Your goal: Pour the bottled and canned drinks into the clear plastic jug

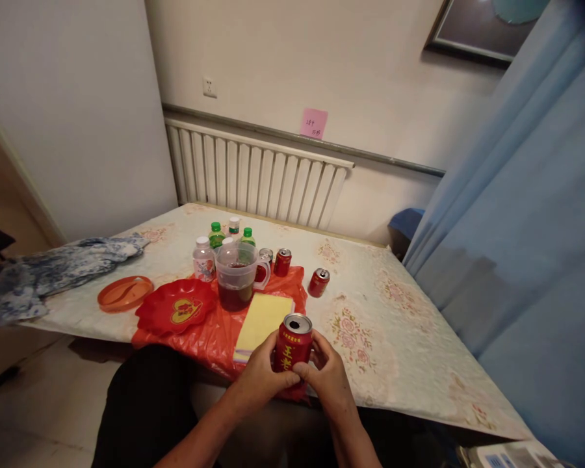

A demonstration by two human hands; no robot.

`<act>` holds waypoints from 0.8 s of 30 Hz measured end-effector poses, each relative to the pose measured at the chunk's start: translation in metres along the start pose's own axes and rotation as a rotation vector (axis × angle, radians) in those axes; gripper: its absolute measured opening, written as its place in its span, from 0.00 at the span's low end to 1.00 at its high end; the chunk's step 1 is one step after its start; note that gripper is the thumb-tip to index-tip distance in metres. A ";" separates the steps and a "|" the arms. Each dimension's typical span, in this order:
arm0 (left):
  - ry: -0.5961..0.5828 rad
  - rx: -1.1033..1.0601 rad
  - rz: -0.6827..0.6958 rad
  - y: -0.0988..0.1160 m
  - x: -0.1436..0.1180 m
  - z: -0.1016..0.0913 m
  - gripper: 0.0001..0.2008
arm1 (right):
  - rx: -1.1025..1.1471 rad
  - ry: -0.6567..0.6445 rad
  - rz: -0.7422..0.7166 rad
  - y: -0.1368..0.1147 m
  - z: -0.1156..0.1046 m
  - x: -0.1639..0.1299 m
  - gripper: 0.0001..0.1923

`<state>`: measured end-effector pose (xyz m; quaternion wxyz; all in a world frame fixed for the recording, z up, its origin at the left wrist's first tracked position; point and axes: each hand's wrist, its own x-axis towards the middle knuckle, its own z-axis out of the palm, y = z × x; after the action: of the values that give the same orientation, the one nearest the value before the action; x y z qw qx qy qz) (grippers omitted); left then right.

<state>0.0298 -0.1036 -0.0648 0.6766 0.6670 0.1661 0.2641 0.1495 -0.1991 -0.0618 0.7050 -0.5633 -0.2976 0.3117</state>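
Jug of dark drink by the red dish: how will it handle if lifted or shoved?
The jug looks under half full, so probably moderately heavy and sloshy. No lid visible: a hard shove may spill. The red plastic sheet beneath looks slick and crinkled, so it may slide or snag.

The lower half of the red can point(292, 349) is covered by the left hand point(259, 376) and right hand point(327, 379). Behind the pitcher point(236, 275), 1 can point(265, 255) is partly hidden. Writing on the pink note point(314, 123) above the pitcher is too small to read.

Jug point(235, 276) behind pad point(263, 320), plate point(175, 307) to its left
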 end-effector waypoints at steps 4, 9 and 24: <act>0.013 0.034 -0.001 -0.003 0.000 -0.001 0.33 | -0.005 -0.034 0.024 -0.001 -0.001 0.000 0.35; 0.018 0.095 0.014 -0.002 0.000 -0.002 0.32 | -0.033 -0.040 0.045 -0.001 -0.002 0.001 0.36; -0.110 -0.024 -0.001 -0.019 0.004 -0.009 0.36 | -0.030 -0.101 0.046 0.005 -0.011 0.006 0.34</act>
<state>0.0303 -0.0931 -0.0840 0.6927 0.6723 0.1258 0.2288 0.1615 -0.2002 -0.0680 0.6731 -0.5640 -0.3245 0.3516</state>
